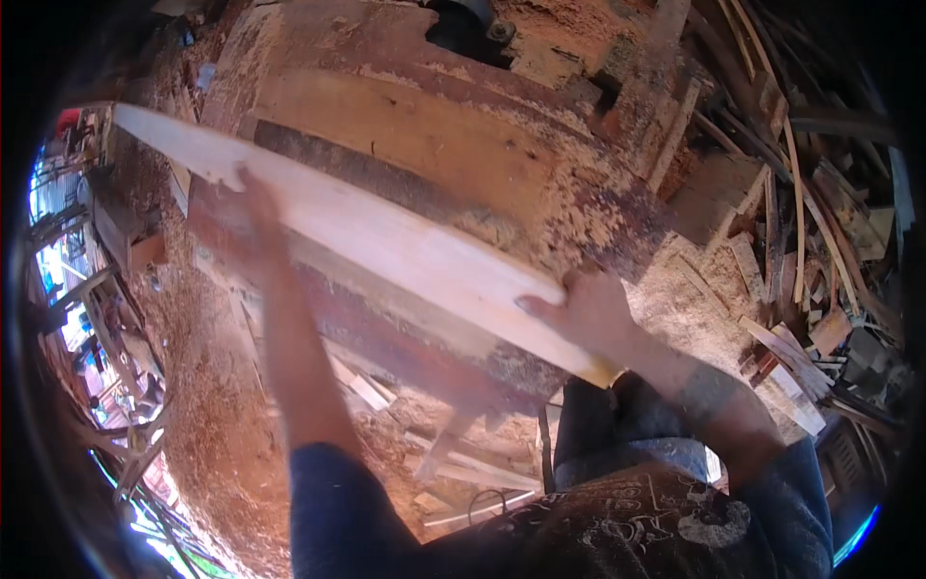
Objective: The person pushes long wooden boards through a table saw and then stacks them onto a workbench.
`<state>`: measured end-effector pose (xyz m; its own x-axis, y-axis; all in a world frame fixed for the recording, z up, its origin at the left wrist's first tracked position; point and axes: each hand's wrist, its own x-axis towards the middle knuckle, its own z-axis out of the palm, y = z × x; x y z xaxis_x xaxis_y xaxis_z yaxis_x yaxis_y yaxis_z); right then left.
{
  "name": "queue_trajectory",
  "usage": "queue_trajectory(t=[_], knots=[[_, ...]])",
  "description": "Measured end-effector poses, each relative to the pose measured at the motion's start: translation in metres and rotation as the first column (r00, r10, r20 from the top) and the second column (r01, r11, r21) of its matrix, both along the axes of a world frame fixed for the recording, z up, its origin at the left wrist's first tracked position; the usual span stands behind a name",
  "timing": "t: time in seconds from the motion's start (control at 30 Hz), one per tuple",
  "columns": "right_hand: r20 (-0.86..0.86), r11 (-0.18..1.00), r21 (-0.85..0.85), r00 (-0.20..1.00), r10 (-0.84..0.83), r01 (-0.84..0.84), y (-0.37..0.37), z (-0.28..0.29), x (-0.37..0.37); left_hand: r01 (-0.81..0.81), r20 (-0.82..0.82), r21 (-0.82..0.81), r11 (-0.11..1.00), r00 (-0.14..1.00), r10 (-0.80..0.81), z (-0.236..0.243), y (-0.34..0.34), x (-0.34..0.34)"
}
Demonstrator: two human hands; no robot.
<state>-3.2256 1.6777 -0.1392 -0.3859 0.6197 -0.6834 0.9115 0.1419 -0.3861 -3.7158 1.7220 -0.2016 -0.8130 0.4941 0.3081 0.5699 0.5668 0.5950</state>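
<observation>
A long, pale wooden plank (386, 232) lies slantwise over a worn wooden workbench (328, 39), running from the far left down to just in front of my body. My left hand (253, 203) grips its near edge toward the far end; the hand is slightly blurred, and part of its fingers is hidden. Close to the plank's near end, my right hand (593, 314) holds the opposite edge, the thumb lying on the upper face and the other fingers out of sight.
Sawdust and shavings cover parts of the bench and the floor (212, 434). Wood offcuts (791, 357) and long strips pile up on the right. More scraps (473, 468) lie below the bench's near edge. A dark machine part (468, 29) shows at the bench's far side.
</observation>
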Motion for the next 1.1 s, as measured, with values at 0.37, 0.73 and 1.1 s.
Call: queue_trajectory(t=[0.37, 0.73, 1.1], knots=[[-0.15, 0.999, 0.036, 0.988, -0.034, 0.04, -0.012, 0.014, 0.022, -0.049, 0.28, -0.24, 0.97, 0.953, 0.117, 0.026, -0.14, 0.412], [-0.328, 0.801, 0.548, 0.819, 0.472, -0.242, -0.052, 0.007, 0.101, -0.029, 0.262, -0.355, 0.935, 0.956, 0.129, 0.03, -0.14, 0.419], [-0.427, 0.757, 0.631, 0.739, 0.521, -0.169, 0.006, -0.012, -0.061, -0.06, 0.154, -0.356, 0.932, 0.98, 0.122, 0.012, -0.084, 0.254]])
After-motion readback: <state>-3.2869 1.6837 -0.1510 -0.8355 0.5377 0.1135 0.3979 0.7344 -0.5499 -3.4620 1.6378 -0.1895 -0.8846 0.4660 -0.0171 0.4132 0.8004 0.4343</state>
